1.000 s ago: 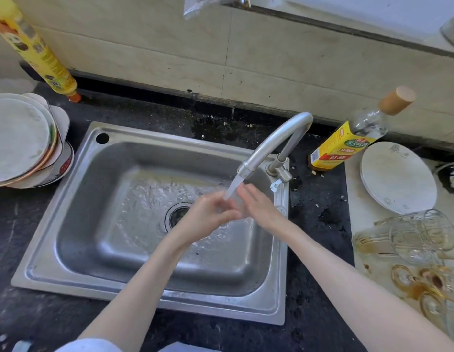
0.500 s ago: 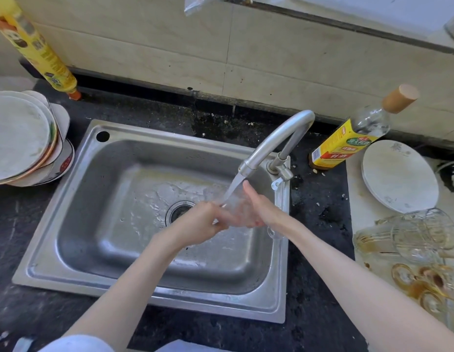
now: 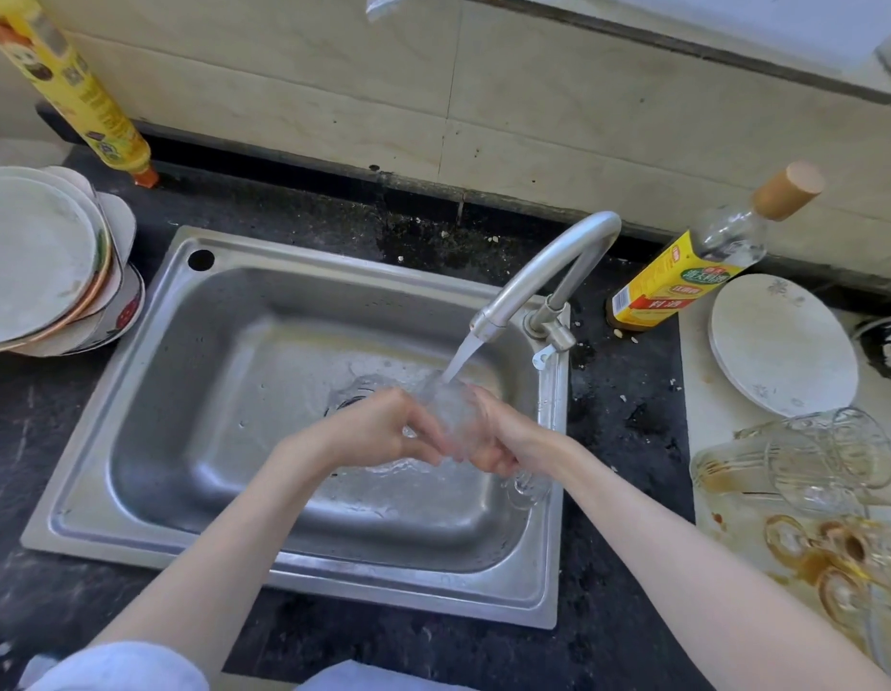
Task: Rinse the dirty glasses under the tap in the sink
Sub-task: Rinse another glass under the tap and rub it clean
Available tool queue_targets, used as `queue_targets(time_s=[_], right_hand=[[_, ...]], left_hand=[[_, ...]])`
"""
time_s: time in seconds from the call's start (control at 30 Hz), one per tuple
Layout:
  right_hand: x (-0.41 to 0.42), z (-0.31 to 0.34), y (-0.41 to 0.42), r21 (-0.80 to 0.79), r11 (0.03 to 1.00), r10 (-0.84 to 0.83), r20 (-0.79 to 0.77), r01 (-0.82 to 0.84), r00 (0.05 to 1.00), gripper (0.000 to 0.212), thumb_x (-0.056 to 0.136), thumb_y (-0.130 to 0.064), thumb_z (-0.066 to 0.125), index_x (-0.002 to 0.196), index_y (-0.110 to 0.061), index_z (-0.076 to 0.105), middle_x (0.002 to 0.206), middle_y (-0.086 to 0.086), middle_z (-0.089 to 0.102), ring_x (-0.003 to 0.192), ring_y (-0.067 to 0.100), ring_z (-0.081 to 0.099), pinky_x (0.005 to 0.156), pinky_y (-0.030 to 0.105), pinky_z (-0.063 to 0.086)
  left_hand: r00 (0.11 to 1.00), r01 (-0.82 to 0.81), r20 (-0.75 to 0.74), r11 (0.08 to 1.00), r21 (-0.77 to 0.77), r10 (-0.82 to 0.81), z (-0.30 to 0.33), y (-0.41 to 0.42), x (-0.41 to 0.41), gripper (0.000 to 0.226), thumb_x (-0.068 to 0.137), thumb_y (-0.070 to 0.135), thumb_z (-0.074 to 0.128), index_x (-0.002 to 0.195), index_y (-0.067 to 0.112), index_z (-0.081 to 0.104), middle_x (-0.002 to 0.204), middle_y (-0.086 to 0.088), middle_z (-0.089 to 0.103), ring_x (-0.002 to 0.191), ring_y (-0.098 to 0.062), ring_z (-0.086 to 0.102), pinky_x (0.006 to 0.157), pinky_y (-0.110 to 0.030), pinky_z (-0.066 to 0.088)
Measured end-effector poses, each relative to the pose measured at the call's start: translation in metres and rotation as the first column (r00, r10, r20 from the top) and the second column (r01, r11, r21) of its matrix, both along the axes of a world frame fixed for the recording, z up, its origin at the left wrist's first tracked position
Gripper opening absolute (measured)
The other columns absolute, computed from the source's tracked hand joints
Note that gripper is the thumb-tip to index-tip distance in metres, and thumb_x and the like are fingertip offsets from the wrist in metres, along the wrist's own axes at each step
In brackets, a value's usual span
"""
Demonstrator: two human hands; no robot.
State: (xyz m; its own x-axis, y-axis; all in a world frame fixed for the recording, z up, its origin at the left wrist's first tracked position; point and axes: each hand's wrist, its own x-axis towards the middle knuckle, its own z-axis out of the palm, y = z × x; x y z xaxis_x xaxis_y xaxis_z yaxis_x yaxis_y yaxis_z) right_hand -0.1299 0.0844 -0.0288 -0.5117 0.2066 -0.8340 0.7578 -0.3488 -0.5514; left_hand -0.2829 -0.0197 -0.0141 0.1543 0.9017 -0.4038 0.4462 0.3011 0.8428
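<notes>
A dark speckled countertop [image 3: 627,441] under a beige tiled wall carries a steel sink [image 3: 264,556], with running water falling from the tap [image 3: 548,271] at about one o'clock of the basin.

Right under that stream, both hands meet around one clear glass [image 3: 450,413]. The left hand [image 3: 378,431] has its fingers curled against the near side of the glass, fingertips pinching toward the right hand. The right hand [image 3: 503,441] curls round the other side, and a handle-like glass part shows below its wrist, at about five o'clock of the grip. Exactly which fingers bear the load I cannot tell; water and clear glass blur the contact.

Outward at three o'clock, more dirty glasses [image 3: 812,461] lie tipped on their sides on a stained board, with amber-rimmed ones [image 3: 832,561] nearer the edge at four o'clock. A white plate [image 3: 782,341] sits beyond them, a yellow-labelled bottle [image 3: 682,281] leans at two o'clock, and stacked plates [image 3: 49,271] rest at nine o'clock.

The risks, as I judge them: wet glass could slip from the wet fingers and crack on the steel basin; the glass could knock the spout just above it; and reaching for the next glass could roll the tipped ones off the board.
</notes>
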Motion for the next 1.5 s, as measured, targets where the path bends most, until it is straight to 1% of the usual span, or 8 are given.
queue_targets(time_s=[0.33,0.47,0.67,0.97,1.2,1.3,1.4,1.5], right_hand=[[-0.017,0.034,0.000,0.384,0.742,0.546,0.131,-0.550,0.828,0.039,0.102,-0.034,0.030,0.080,-0.014,0.056,0.069,-0.002,0.059,0.061,0.014,0.057,0.062,0.020,0.044],[-0.010,0.041,0.015,0.040,0.996,0.081,-0.154,-0.076,0.985,0.036,0.099,-0.032,0.041,0.110,-0.005,0.061,0.093,0.010,0.068,0.069,0.016,0.062,0.071,0.025,0.051],[-0.016,0.039,0.005,-0.597,0.719,-0.587,-0.245,0.357,0.772,0.017,0.092,-0.013,0.051,0.091,-0.014,0.068,0.091,0.004,0.064,0.070,0.015,0.060,0.058,0.023,0.055],[-0.022,0.015,-0.010,-0.350,0.702,-0.679,-0.065,0.621,0.731,0.023,0.079,-0.038,0.066,0.088,-0.019,0.057,0.038,-0.005,0.042,0.028,0.005,0.031,0.034,0.015,0.020],[-0.022,-0.002,-0.020,-0.264,0.509,-0.861,-0.142,0.819,0.489,0.041,0.089,-0.049,0.051,0.105,-0.011,0.058,0.053,-0.004,0.055,0.042,0.004,0.040,0.045,0.016,0.029],[-0.023,-0.005,-0.032,-0.086,0.644,-0.741,-0.315,0.760,0.593,0.026,0.092,-0.035,0.054,0.095,-0.011,0.062,0.062,-0.006,0.052,0.058,0.006,0.045,0.055,0.019,0.035],[-0.029,-0.011,-0.037,0.290,0.687,-0.590,-0.312,0.666,0.745,0.023,0.094,-0.016,0.052,0.081,-0.001,0.065,0.066,-0.004,0.055,0.064,0.008,0.049,0.064,0.020,0.040],[-0.042,-0.017,-0.038,0.146,0.538,-0.813,-0.172,0.830,0.557,0.041,0.099,-0.028,0.042,0.068,-0.010,0.060,0.068,0.003,0.060,0.061,0.013,0.054,0.066,0.026,0.045]], left_hand=[[0.478,-0.807,0.314,0.551,-0.211,0.820,-0.038,0.000,-0.006,0.038,0.091,0.026,0.058,0.057,0.014,0.045,0.042,0.009,0.046,0.041,-0.005,0.042,0.055,-0.027,0.034],[0.180,-0.804,0.320,0.327,-0.497,0.930,-0.050,-0.004,-0.018,0.034,0.089,0.026,0.061,0.061,0.015,0.047,0.038,0.006,0.040,0.039,-0.013,0.041,0.058,-0.035,0.041],[-0.179,-0.591,0.256,0.104,-0.800,0.950,-0.053,-0.003,-0.010,0.032,0.087,0.029,0.063,0.063,0.018,0.046,0.036,0.006,0.039,0.042,-0.011,0.044,0.065,-0.051,0.051],[-0.217,-0.593,0.162,0.001,-0.805,0.963,-0.061,-0.015,0.027,0.033,0.092,0.029,0.056,0.063,0.016,0.045,0.033,0.005,0.038,0.033,-0.009,0.037,0.066,-0.049,0.051],[-0.264,-0.672,0.103,-0.106,-0.733,0.959,-0.042,-0.002,0.036,0.027,0.093,0.025,0.054,0.072,0.010,0.049,0.065,-0.006,0.052,0.061,-0.020,0.052,0.065,-0.039,0.045],[-0.281,-0.666,0.104,-0.116,-0.737,0.954,-0.037,0.003,0.039,0.030,0.094,0.029,0.053,0.070,0.012,0.047,0.065,-0.003,0.046,0.063,-0.018,0.046,0.063,-0.038,0.043],[-0.180,-0.756,0.182,-0.018,-0.655,0.967,-0.033,0.003,0.050,0.033,0.097,0.030,0.047,0.069,0.012,0.047,0.053,-0.001,0.048,0.056,-0.017,0.045,0.056,-0.031,0.041],[0.047,-0.938,0.237,0.125,-0.325,0.970,-0.030,0.000,0.060,0.040,0.098,0.027,0.045,0.060,0.015,0.042,0.049,0.006,0.045,0.049,-0.008,0.044,0.057,-0.026,0.038]])
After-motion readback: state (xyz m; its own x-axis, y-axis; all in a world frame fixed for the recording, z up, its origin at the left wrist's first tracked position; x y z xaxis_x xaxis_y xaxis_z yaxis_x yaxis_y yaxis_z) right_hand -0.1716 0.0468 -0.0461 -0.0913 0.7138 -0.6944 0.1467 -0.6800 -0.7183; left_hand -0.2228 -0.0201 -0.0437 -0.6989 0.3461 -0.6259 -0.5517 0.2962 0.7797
